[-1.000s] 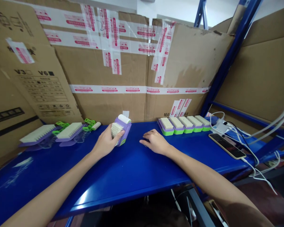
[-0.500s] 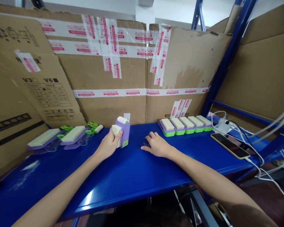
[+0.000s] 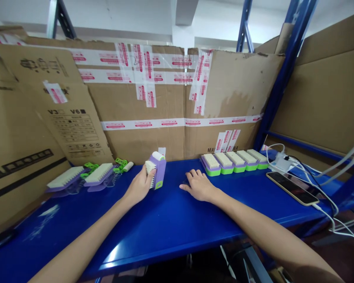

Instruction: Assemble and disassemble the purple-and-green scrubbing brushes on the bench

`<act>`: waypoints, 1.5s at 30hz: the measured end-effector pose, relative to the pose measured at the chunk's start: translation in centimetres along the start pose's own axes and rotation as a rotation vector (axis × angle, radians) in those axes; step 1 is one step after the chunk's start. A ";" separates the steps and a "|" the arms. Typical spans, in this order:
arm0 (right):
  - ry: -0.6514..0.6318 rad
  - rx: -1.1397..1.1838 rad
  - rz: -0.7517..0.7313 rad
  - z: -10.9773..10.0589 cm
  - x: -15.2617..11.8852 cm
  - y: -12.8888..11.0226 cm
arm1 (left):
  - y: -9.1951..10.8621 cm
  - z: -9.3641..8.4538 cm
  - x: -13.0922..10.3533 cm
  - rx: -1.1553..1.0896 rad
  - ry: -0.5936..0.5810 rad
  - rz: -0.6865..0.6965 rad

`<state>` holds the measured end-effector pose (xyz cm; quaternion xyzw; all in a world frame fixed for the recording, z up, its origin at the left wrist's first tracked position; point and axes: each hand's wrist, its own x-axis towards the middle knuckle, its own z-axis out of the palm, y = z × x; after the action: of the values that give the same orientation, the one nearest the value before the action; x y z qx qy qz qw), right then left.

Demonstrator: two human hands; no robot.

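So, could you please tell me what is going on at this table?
The left hand grips a purple and green brush by its bristles, holding it up on edge with its white roller at the top. The right hand is by the table, holding nothing that I can see. To the right, five brushes stand in a row, bristles up; two more brush pieces lie on the left near some green parts.

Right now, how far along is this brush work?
Probably past halfway. Five brushes sit in a neat row on the right, seemingly done. A purple brush is in the left hand. Two other brushes on the left, near green pieces, look left to do.
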<state>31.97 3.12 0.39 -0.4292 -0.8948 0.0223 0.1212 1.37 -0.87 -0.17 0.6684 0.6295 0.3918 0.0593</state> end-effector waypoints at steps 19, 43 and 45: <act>0.155 0.044 -0.098 0.4 0.9 1.1 | 0.8 -0.4 -0.2 -0.092 0.041 0.126; 0.196 0.336 -0.479 -1.8 -1.0 -1.6 | 0.6 -1.4 -0.8 0.021 -0.136 0.263; 0.197 0.344 -0.478 -1.9 -1.0 -1.5 | 0.7 -1.3 -0.8 0.034 -0.121 0.250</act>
<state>31.83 1.26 2.25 -0.1801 -0.9374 0.1029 0.2799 1.26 -2.26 0.79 0.7649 0.5432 0.3443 0.0365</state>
